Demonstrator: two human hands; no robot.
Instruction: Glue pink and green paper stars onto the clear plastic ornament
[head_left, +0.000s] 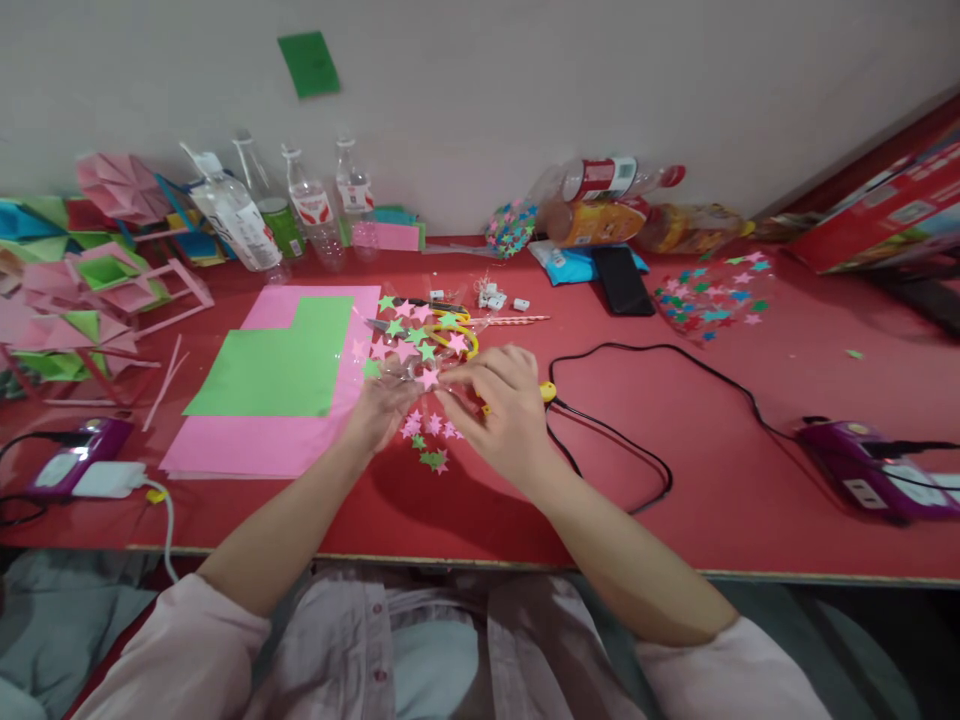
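My left hand (381,408) is closed on the near left side of a clear plastic piece (405,338) dotted with pink and green paper stars. The piece looks cut from a bottle. With thumb and forefinger, my right hand (501,412) pinches a pink paper star (428,378) against its near side. Loose pink and green stars (431,428) lie on the table just below both hands. Behind the plastic are scissors (471,340) with yellow handles, partly covered. A yellow tool (547,391) on a black cord is mostly hidden by my right hand.
Green paper (277,360) lies on pink sheets (225,448) at left. Plastic bottles (311,200) and folded paper crafts (105,270) line the wall. A phone (622,282) and another star-covered plastic piece (712,298) lie right. The black cord (667,346) runs to a purple power strip (855,455).
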